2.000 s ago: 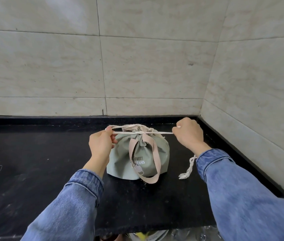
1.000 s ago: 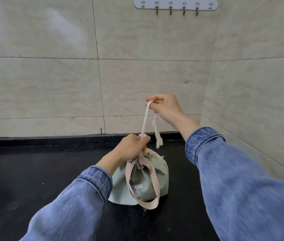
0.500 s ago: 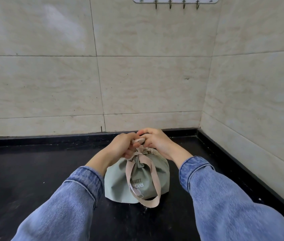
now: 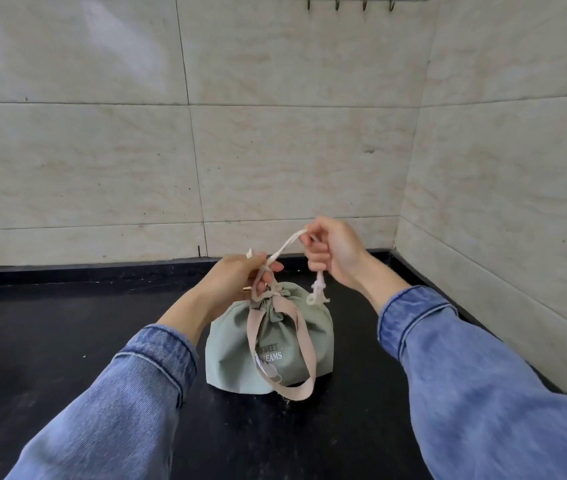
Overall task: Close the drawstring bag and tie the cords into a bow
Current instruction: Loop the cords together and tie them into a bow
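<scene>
The green drawstring bag (image 4: 270, 344) sits on the black surface (image 4: 67, 341) near the corner of the tiled wall (image 4: 275, 161), its mouth already gathered shut. Our left hand (image 4: 237, 282) is clenched just above the gathered neck, fingers (image 4: 268, 266) pinching the pale cords (image 4: 285, 245) where they leave the bag. Our right hand (image 4: 335, 251) is closed around 1 cord, drawn up and to the right, with the knotted end (image 4: 316, 292) hanging free below the fist.

We judge the step in hand to be forming the bow, with no loops visible yet. To do it well, we should keep the left pinch low and firm, so the neck cannot reopen while the right hand works. We should keep the cord between the hands lightly taut, not yanked, or the light bag may tip or lift. We need enough free length on the right for a full loop, so the knotted end must not slip through. The beige strap (image 4: 275, 348) draped down the front should stay clear of the knot. Whether a first crossing is already tied under the left fingers we cannot tell.
</scene>
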The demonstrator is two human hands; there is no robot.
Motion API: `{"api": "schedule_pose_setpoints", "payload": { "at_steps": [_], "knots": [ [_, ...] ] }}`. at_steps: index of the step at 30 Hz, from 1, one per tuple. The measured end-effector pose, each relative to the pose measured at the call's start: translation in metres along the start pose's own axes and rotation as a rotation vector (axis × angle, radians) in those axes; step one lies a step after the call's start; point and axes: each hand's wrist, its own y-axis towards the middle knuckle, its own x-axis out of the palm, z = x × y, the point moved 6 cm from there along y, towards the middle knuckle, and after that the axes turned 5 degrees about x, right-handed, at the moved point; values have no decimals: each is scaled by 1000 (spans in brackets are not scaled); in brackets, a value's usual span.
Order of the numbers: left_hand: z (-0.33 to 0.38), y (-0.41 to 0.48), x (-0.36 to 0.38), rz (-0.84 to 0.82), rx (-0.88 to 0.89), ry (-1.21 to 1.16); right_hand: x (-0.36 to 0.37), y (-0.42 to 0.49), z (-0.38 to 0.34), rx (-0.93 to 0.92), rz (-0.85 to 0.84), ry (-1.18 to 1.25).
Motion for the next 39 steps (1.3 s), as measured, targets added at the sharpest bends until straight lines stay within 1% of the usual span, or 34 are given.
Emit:
{"api": "schedule_pose_setpoints", "payload": {
  "at_steps": [2, 4, 6, 7, 9, 10, 11, 12, 14, 15, 18, 20, 22, 25, 26, 28, 30, 31, 35, 39],
  "knots": [
    [-2, -1, -2, 2, 30, -30, 3, -4, -13, -12, -79, -26],
    [-4, -2, -4, 15, 49, -96, 6, -11, -13, 33, -182, -62],
    [-7, -3, -7, 32, 40, -150, 7, -19, 1, 163, -280, -111],
    [-8, -4, -9, 49, 33, -155, 4, -22, 11, 243, -291, -182],
    [-9, -5, -13, 79, 31, -123, -5, -25, 33, 377, -235, -478],
    [-8, -6, -14, 86, 34, -103, -10, -25, 40, 399, -186, -657],
    [-8, -6, -16, 90, 36, -94, -12, -23, 44, 381, -126, -798],
    [-7, -7, -16, 94, 40, -95, -12, -20, 46, 327, -54, -865],
    [-4, -7, -17, 107, 59, -49, -8, -12, 45, 177, 82, -807],
    [-2, -7, -17, 117, 74, 4, -3, -10, 44, 118, 104, -736],
    [3, -9, -18, 142, 119, 143, 18, -8, 49, 75, 16, -562],
    [5, -10, -21, 175, 150, 202, 24, -8, 54, 43, 14, -540],
    [6, -12, -27, 272, 195, 280, 24, -8, 55, -3, 62, -525],
    [5, -17, -26, 464, 270, 407, 25, -8, 55, -22, 95, -543],
    [3, -17, -23, 509, 282, 390, 25, -8, 55, -33, 108, -558],
    [-6, -18, -18, 562, 267, 260, 24, -9, 56, -15, 119, -508],
    [-14, -16, -15, 577, 238, 134, 18, -9, 59, 37, 121, -417],
    [-15, -15, -15, 574, 235, 111, 16, -10, 61, 59, 118, -385],
    [-15, -15, -16, 545, 264, 123, 15, -8, 62, 107, 128, -280],
    [-17, -16, -20, 499, 245, 125, 25, -8, 66, 168, 78, -136]
  ]
}}
